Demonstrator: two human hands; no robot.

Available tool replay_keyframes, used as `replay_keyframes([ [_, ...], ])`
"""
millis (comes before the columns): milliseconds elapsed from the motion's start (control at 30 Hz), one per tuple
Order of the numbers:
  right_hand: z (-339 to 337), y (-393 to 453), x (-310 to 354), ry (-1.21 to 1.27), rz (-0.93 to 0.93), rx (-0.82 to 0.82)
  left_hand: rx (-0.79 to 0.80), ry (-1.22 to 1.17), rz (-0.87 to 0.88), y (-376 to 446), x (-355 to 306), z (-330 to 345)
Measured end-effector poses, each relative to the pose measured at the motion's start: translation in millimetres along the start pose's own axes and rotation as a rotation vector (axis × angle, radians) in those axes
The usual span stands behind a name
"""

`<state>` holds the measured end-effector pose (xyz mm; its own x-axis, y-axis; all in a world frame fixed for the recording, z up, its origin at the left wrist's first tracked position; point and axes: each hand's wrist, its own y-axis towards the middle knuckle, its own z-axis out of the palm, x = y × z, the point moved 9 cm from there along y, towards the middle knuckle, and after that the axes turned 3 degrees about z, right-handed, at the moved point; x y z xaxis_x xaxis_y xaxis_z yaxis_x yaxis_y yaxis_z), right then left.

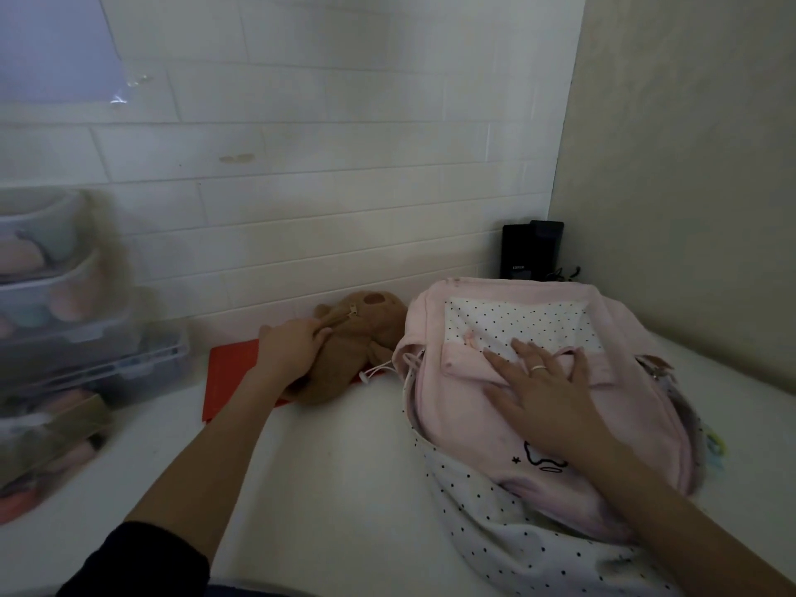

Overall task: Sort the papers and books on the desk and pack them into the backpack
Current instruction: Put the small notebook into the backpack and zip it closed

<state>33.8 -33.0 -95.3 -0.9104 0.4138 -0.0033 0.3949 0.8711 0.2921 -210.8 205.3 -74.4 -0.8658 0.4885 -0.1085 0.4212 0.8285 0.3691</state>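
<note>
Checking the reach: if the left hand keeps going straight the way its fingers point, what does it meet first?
The left hand already touches the brown plush pouch; straight on lies more pouch, then probably the tiled wall.

You're looking at a white wall of long brick-shaped tiles (327, 174) filling the upper middle of the frame. On the right, a plain beige wall (698, 174) meets it in a corner. Upper left, a pale sheet (51, 49) hangs on the tiles. The white desk surface (336, 458) runs across the bottom. At far left, stacked clear plastic drawers (64, 303) sit blurred. Light is dim.
</note>
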Motion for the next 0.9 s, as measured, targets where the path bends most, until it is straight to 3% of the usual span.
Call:
replay_keyframes([
  [100,-4.9,-2.1,-0.4,0.053,-0.002,-0.057,-0.233,-0.171,0.007,-13.7,-5.1,-22.0],
  [200,-21.5,-4.5,2.0,0.248,-0.033,-0.231,-0.438,-0.311,0.039,-40.8,-26.2,-49.2],
  [300,-47.3,-8.2,7.3,0.808,0.000,-0.237,-0.535,-0.498,0.010,-62.6,-58.8,-83.4],
  [367,-54.5,-8.4,28.3,1.298,0.059,-0.021,-0.543,-0.592,0.027,-72.2,-88.3,-104.1],
  [467,-61.1,-12.0,57.3,1.914,0.192,0.291,-0.440,-0.750,0.161,-94.4,-144.9,-121.4],
  [533,-67.4,-17.2,51.9,2.032,0.237,0.323,-0.379,-0.768,0.349,-119.3,-183.5,-133.0],
  [633,-66.0,-32.2,17.5,2.065,0.353,0.231,-0.239,-0.823,0.609,-149.9,-216.5,-142.5],
  [733,-65.0,-46.1,-22.5,1.977,0.479,0.135,-0.075,-0.963,0.557,-152.0,-207.8,-126.4],
  [800,-69.4,-54.2,-41.2,1.861,0.521,0.120,0.152,-0.921,0.482,-147.9,-202.2,-90.3],
  [867,-71.8,-60.5,-56.6,1.778,0.553,0.107,0.447,-0.781,0.532,-152.7,-205.1,-48.7],
  [900,-74.4,-63.9,-64.1,1.764,0.567,0.089,0.522,-0.677,0.590,-157.1,-207.4,-35.5],
])
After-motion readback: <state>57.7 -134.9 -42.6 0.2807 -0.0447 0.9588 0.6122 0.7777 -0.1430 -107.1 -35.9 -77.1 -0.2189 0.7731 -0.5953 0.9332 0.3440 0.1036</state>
